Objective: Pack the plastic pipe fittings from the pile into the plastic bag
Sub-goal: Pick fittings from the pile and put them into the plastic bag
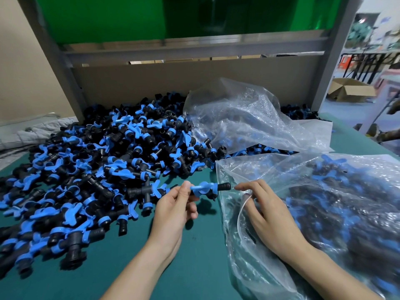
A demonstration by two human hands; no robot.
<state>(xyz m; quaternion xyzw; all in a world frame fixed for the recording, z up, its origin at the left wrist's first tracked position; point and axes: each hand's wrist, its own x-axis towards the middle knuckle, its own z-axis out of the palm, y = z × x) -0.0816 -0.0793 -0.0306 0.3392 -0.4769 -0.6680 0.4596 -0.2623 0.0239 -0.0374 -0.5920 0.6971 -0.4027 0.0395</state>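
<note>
Watching through the head camera, I see the left hand (175,204) pinching one blue and black fitting (203,189) between thumb and fingertips. It holds the piece level just above the green surface (194,263). The fitting's black end points at the open mouth of the plastic bag (346,191) and lies just beside it, not yet inside as far as I can judge.

The right hand (268,213) lies on that bag at its mouth, fingers bent. Its thumb is tucked under the film's rim, so it grips the edge and holds the opening up. Its index fingertip is close to the fitting's black end, though I cannot tell whether they touch. The two hands are apart, with the fitting between them.

The bag lies on its side at the right and already holds many of the same fittings, seen dimly through the film. The pile (91,167) of loose fittings covers the left and middle of the surface, and its near edge comes close to the left hand.

Behind the bag, a second bag (249,118), crumpled and clear, rests partly on the pile. A cardboard sheet (140,83) stands along the back. A cardboard box (350,89) sits open on the floor at far right.
</note>
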